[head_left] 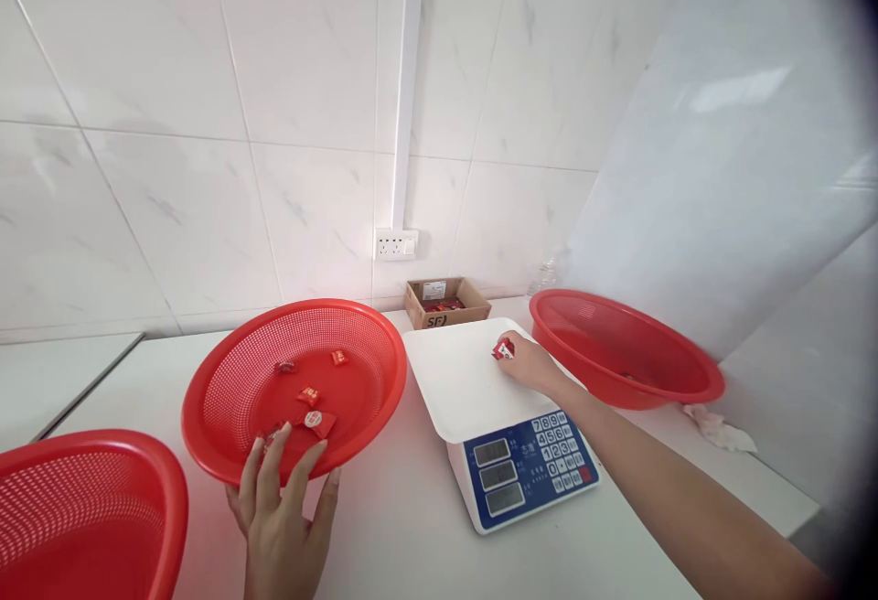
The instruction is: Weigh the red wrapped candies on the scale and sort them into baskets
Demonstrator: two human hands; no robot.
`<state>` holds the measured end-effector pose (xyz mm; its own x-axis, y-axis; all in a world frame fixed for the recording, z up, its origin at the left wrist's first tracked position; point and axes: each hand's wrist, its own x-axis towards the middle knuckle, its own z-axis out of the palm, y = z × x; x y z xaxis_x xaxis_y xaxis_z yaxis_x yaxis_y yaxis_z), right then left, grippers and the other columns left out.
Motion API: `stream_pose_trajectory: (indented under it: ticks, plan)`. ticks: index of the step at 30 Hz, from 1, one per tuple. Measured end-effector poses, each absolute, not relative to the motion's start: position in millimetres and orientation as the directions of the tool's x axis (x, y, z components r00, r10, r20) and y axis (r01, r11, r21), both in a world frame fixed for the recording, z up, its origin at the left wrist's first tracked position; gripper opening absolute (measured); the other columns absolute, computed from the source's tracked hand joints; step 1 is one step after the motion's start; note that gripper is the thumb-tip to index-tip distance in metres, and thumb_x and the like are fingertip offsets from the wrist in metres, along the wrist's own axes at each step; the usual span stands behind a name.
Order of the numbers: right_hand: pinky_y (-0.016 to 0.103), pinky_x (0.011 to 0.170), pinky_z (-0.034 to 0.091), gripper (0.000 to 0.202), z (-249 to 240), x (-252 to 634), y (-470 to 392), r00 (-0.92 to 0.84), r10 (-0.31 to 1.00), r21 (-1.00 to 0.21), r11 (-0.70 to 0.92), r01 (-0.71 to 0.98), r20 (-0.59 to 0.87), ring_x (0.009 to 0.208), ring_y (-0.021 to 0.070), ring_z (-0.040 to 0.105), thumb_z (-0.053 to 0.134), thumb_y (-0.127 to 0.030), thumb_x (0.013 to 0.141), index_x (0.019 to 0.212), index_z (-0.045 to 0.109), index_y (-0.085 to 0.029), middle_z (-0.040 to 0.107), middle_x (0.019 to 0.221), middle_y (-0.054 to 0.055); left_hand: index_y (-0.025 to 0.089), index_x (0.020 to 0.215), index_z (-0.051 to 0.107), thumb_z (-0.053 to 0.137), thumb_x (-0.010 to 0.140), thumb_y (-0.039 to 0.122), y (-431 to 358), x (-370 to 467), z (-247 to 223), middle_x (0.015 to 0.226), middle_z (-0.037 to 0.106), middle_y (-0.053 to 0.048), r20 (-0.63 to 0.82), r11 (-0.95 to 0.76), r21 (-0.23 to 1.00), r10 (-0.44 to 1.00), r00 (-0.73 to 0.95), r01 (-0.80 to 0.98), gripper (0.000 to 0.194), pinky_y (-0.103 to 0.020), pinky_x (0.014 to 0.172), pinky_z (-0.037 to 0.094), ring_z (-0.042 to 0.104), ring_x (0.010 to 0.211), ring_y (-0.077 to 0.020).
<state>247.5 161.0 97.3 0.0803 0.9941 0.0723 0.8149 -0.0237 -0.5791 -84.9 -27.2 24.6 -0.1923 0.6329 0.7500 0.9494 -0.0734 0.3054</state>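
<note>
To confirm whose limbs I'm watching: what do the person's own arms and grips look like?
The left grip is a bare, slender-fingered hand, no glove or ring showing. The right grip is an ungloved hand; its bare forearm shows no sleeve, watch or bracelet.

Cannot see all of the small red-and-white wrapped sweet [503,349], partly covered by the right hand [527,364]. Cannot read the three small grey displays [498,475] of the white-and-blue electronic scale [497,412]. Cannot follow the round red plastic basket at lower left [170,490] past the left and bottom edges. Cannot identify the tiny dark item [627,377] inside the red plastic basket at far right [610,344], nor the blurred transparent object [547,274] half hidden behind its rim.
</note>
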Motion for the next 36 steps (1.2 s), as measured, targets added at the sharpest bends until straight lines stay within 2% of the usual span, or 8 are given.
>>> stream_pose_trajectory:
  ticks: [3,6,8,10,20,26,30,36]
  plan:
    - [0.023,0.054,0.039,0.024,107,234,149,0.089,0.995,-0.714,-0.033,0.699,0.041,0.064,0.0133,0.055,0.057,-0.029,0.074,0.096,0.050,-0.022,0.062,0.081,0.001,0.020,0.109,0.058,0.051,0.086,0.029,-29,-81,27,0.135,0.044,-0.018,0.763,-0.057,0.314,0.610,-0.216,0.948,0.025,-0.065,0.104,0.014,0.022,0.136,-0.0389]
    - [0.020,0.042,0.030,0.030,119,211,130,0.003,0.999,-0.952,-0.046,0.303,-0.047,0.056,0.0099,0.048,0.062,-0.044,0.074,0.090,0.051,-0.022,0.058,0.077,0.000,0.020,0.111,0.056,0.053,0.086,0.025,-33,-76,29,0.134,0.044,-0.018,0.787,-0.102,0.306,0.587,-0.191,0.947,0.026,-0.063,0.106,0.012,0.020,0.138,-0.0366]
    - [0.019,0.039,0.025,0.036,126,193,116,-0.090,0.991,-0.995,-0.095,0.033,-0.098,0.052,0.0077,0.041,0.071,-0.048,0.066,0.084,0.053,-0.022,0.055,0.071,-0.001,0.021,0.112,0.056,0.054,0.085,0.022,-36,-73,29,0.132,0.047,-0.016,0.804,-0.159,0.296,0.573,-0.156,0.942,0.027,-0.061,0.108,0.013,0.022,0.138,-0.0339]
    - [0.018,0.039,0.025,0.038,129,177,103,-0.164,0.978,-0.989,-0.139,-0.054,-0.129,0.051,0.0064,0.038,0.075,-0.048,0.062,0.079,0.054,-0.021,0.053,0.069,-0.002,0.023,0.110,0.056,0.055,0.084,0.019,-38,-70,29,0.129,0.050,-0.014,0.812,-0.205,0.284,0.572,-0.121,0.937,0.026,-0.060,0.109,0.014,0.025,0.137,-0.0318]
    - [0.019,0.044,0.029,0.030,129,112,94,-0.338,0.918,-0.978,-0.202,0.050,-0.207,0.055,0.0082,0.042,0.067,-0.049,0.071,0.084,0.058,-0.023,0.055,0.072,-0.001,0.023,0.105,0.062,0.055,0.084,0.019,-38,-74,28,0.119,0.064,-0.008,0.764,-0.167,0.231,0.641,-0.072,0.959,0.023,-0.058,0.112,0.005,0.033,0.134,-0.0288]
    - [0.020,0.047,0.032,0.033,135,76,94,-0.322,0.937,-0.983,-0.168,-0.077,-0.135,0.055,0.0085,0.045,0.068,-0.046,0.071,0.094,0.056,-0.025,0.051,0.067,-0.005,0.023,0.103,0.063,0.054,0.085,0.019,-39,-76,29,0.115,0.066,-0.008,0.764,-0.167,0.236,0.641,-0.076,0.957,0.021,-0.059,0.111,0.007,0.038,0.131,-0.0288]
    - [0.019,0.046,0.031,0.035,134,76,91,-0.311,0.940,-0.969,-0.194,-0.156,-0.138,0.055,0.0079,0.045,0.067,-0.047,0.072,0.096,0.055,-0.025,0.056,0.073,-0.003,0.023,0.103,0.063,0.053,0.085,0.016,-40,-77,31,0.113,0.067,-0.007,0.760,-0.188,0.252,0.646,-0.073,0.949,0.021,-0.059,0.112,0.006,0.039,0.131,-0.0273]
    - [0.020,0.043,0.028,0.034,134,81,82,-0.377,0.903,-0.973,-0.230,-0.020,-0.206,0.050,0.0092,0.041,0.054,-0.049,0.083,0.105,0.053,-0.024,0.053,0.063,-0.003,0.023,0.103,0.061,0.054,0.084,0.012,-42,-76,35,0.106,0.068,-0.005,0.783,-0.263,0.286,0.618,-0.066,0.921,0.023,-0.055,0.113,0.010,0.041,0.129,-0.0246]
